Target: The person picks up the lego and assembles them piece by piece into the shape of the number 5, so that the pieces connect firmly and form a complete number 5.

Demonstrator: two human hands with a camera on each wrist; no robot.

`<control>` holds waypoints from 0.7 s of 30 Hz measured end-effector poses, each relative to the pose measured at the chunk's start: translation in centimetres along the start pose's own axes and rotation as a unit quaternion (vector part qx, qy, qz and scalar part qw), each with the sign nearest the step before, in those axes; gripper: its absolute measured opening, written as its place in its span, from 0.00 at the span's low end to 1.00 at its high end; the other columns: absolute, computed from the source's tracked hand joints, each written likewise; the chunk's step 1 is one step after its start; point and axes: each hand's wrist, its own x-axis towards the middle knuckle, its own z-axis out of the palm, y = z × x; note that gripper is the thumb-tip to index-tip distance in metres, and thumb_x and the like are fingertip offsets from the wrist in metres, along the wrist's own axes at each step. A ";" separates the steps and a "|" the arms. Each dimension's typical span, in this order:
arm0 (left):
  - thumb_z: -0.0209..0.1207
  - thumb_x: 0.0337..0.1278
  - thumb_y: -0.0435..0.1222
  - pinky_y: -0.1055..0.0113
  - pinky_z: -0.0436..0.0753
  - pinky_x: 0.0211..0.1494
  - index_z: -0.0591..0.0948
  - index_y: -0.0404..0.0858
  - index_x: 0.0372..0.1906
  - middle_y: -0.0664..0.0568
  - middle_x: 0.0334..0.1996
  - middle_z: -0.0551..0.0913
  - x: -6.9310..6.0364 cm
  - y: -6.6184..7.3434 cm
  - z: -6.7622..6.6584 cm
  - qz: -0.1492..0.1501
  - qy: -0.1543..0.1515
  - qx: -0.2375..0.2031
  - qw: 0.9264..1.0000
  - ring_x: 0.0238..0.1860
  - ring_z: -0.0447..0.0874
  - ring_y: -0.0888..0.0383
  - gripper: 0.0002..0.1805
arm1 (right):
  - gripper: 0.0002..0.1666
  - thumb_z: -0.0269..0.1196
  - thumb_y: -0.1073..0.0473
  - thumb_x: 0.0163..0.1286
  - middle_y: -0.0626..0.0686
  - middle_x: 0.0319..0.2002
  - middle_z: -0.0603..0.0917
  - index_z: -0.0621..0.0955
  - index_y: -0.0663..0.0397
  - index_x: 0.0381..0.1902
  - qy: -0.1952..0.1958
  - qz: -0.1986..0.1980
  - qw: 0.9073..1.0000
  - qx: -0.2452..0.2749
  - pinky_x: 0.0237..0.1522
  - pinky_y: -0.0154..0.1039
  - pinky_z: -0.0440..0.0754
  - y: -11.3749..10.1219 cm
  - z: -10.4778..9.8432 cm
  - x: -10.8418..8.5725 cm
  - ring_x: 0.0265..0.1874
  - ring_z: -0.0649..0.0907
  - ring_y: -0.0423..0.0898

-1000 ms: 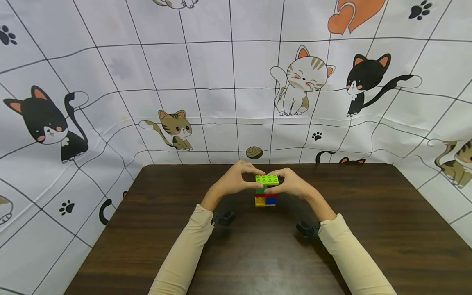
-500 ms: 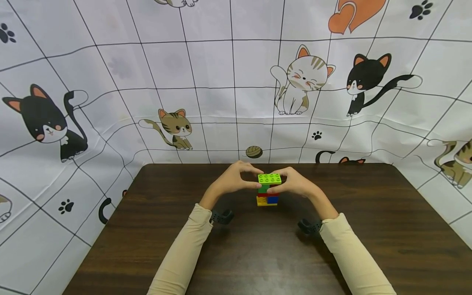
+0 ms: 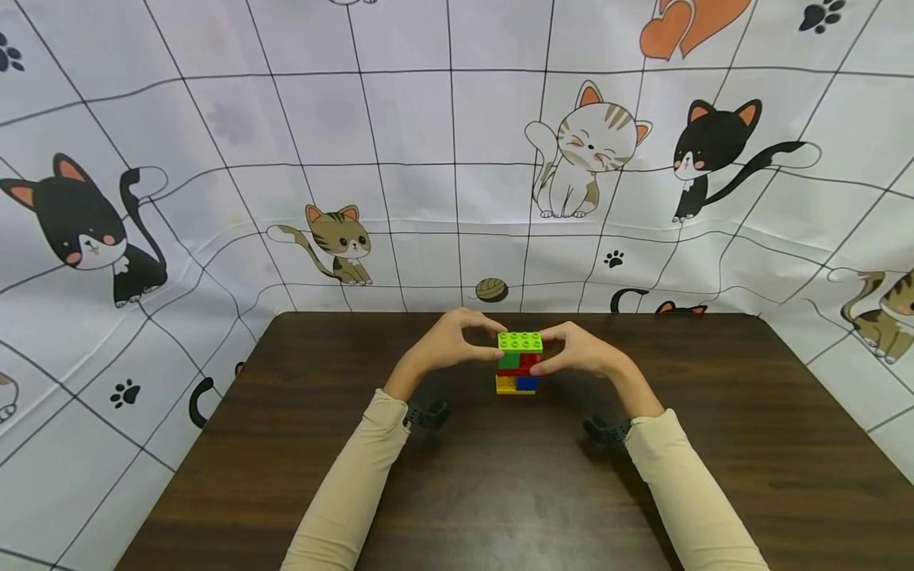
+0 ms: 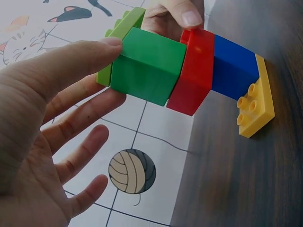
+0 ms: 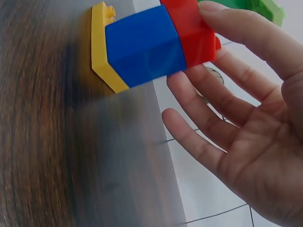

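A small stack of toy building blocks stands on the table in the head view. Its lime plate (image 3: pixel 520 342) lies on top of a green block (image 4: pixel 149 66). Below come a red block (image 4: pixel 191 71), a blue block (image 5: pixel 144 47) and a yellow plate (image 4: pixel 258 104) at the base. My left hand (image 3: pixel 450 341) pinches the top of the stack, thumb on the green block by the lime plate and fingers behind. From the other side my right hand (image 3: pixel 581 349) holds the red block, its thumb on the front. The right fingertips are partly hidden behind the stack.
The dark wooden table (image 3: pixel 457 492) ends at a white sheet (image 3: pixel 400 127) printed with cats and grid lines. A black wrist strap (image 3: pixel 428 415) sits below the left hand, another black strap (image 3: pixel 605 430) below the right.
My right hand has shifted slightly to the right along the stack, uncovering more of its red face. The left hand keeps its pinch. The head view has tipped down a little.
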 end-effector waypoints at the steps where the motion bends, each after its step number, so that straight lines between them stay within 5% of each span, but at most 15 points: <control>1: 0.73 0.57 0.44 0.53 0.74 0.62 0.87 0.45 0.56 0.54 0.51 0.88 0.0 0.0 0.0 0.000 0.000 -0.001 1.000 0.52 0.76 0.56 0.21 | 0.30 0.75 0.60 0.62 0.60 0.55 0.86 0.81 0.63 0.61 -0.004 -0.001 1.000 0.005 0.57 0.49 0.85 0.1 -0.1 0.0 0.52 0.85 0.51; 7: 0.73 0.56 0.43 0.56 0.79 0.59 0.87 0.44 0.56 0.53 0.50 0.88 0.0 -0.4 0.0 -0.008 0.008 -0.016 1.000 0.52 0.78 0.55 0.21 | 0.28 0.74 0.63 0.62 0.63 0.52 0.86 0.80 0.68 0.59 -0.029 -0.002 0.998 0.048 0.53 0.44 0.87 0.9 -0.4 0.0 0.49 0.86 0.58; 21: 0.74 0.55 0.41 0.62 0.84 0.52 0.86 0.42 0.54 0.50 0.46 0.88 0.1 -1.0 0.3 -0.013 0.017 -0.062 0.998 0.48 0.83 0.56 0.20 | 0.27 0.74 0.62 0.63 0.62 0.52 0.86 0.80 0.67 0.57 -0.027 0.015 0.997 0.076 0.54 0.46 0.86 2.0 -0.4 0.2 0.50 0.87 0.52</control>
